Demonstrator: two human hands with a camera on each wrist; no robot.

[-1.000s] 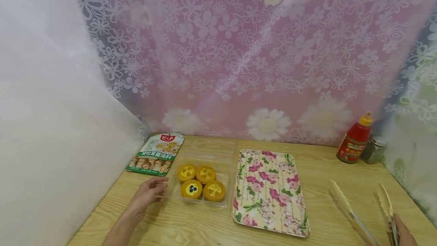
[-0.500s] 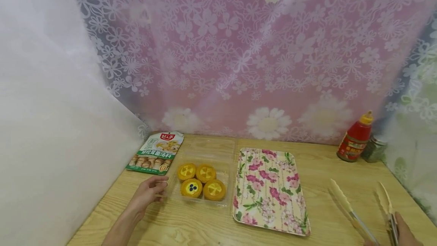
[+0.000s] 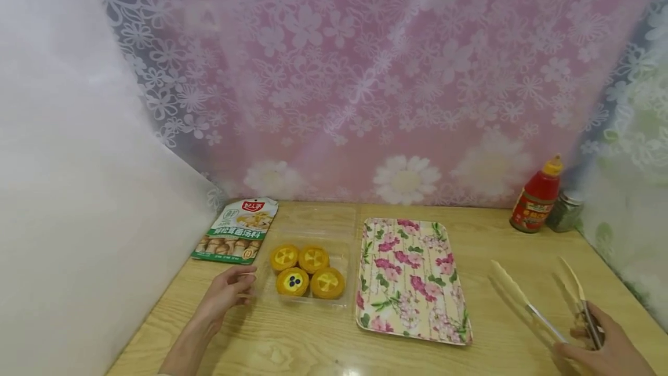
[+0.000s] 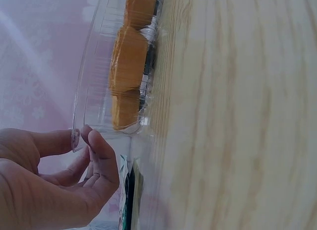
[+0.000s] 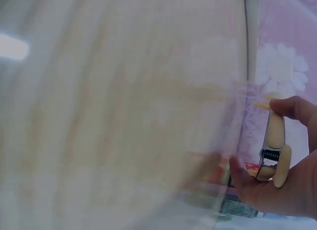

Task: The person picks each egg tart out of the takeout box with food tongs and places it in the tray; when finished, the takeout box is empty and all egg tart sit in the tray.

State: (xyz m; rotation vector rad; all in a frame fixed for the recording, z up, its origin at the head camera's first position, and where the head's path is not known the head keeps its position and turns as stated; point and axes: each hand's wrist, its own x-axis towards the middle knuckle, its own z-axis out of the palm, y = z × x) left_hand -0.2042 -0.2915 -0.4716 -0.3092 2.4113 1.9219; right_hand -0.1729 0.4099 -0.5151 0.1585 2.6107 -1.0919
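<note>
At the left, my left hand (image 3: 224, 292) pinches the near-left rim of a clear plastic container (image 3: 334, 304). In the left wrist view, thumb and fingers meet on the container's edge (image 4: 77, 136). Several egg tarts (image 3: 327, 283) sit inside, one topped with blueberries. My right hand (image 3: 607, 338) holds a pair of tongs (image 3: 545, 325) with cream-coloured tips. The tong arms stand spread apart, with nothing between the tips. Its spring and handle end (image 5: 271, 154) show in the right wrist view.
Right of the container lies a floral tray (image 3: 412, 283). A mushroom soup seasoning pouch (image 3: 237, 231) lies behind my left hand. Toward the back right stand a red sauce bottle (image 3: 536, 196) and a small jar (image 3: 566, 212). The container's clear lid (image 3: 318, 218) is folded back.
My right hand has come farther into view, and the tongs have shifted up and left. The head view has tilted slightly. My left hand keeps its grip on the container.
</note>
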